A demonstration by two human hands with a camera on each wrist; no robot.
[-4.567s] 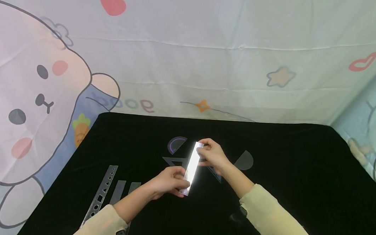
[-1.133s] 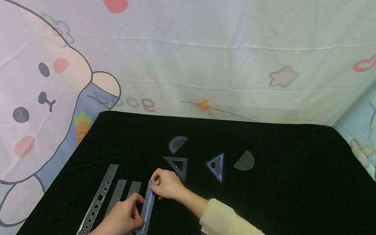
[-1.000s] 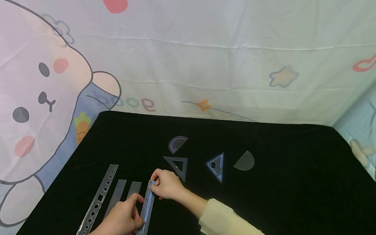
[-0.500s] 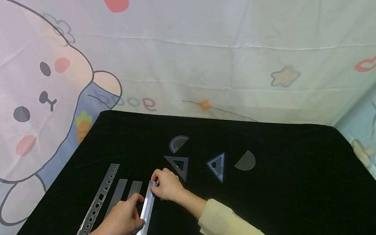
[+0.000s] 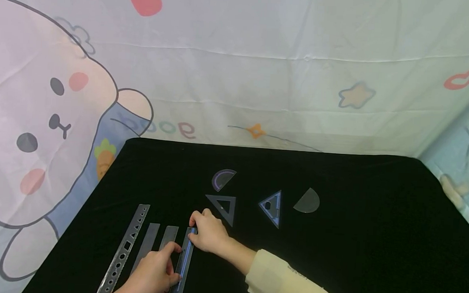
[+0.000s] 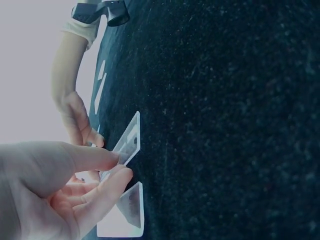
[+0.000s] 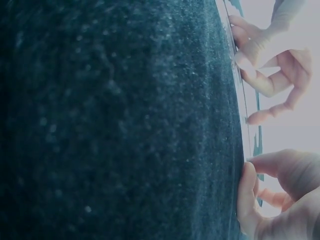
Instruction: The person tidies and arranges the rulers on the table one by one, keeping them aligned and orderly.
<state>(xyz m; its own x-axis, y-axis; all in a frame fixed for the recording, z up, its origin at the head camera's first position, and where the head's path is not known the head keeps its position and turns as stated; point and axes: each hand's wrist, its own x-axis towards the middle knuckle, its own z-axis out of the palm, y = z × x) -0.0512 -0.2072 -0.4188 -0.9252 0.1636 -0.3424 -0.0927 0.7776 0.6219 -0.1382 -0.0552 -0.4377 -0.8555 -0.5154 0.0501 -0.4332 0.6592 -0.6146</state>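
Note:
A clear straight ruler with a blue stripe point(image 5: 185, 260) lies lengthwise at the right end of a row of rulers on the black cloth. My left hand point(image 5: 151, 271) pinches its near part between thumb and fingers. At its far end my right hand point(image 5: 211, 234) grips the tip, thumb on top. In the left wrist view the ruler point(image 6: 131, 140) sticks out past the left thumb and fingertip. The right wrist view shows the right hand point(image 7: 280, 200) at the ruler's edge, low over the cloth.
Left of the held ruler lie two plain clear rulers point(image 5: 146, 243) and a long stencil ruler point(image 5: 123, 252) with cut-out shapes. Beyond the hands are a purple-marked protractor point(image 5: 223, 180), a clear set square point(image 5: 228, 208), a blue set square point(image 5: 271, 207) and a plain protractor point(image 5: 307, 201).
Since the oldest frame, both hands have brought the ruler from over the set squares down and left, beside the other rulers. Over the last second it has hardly moved; its glare came and went.

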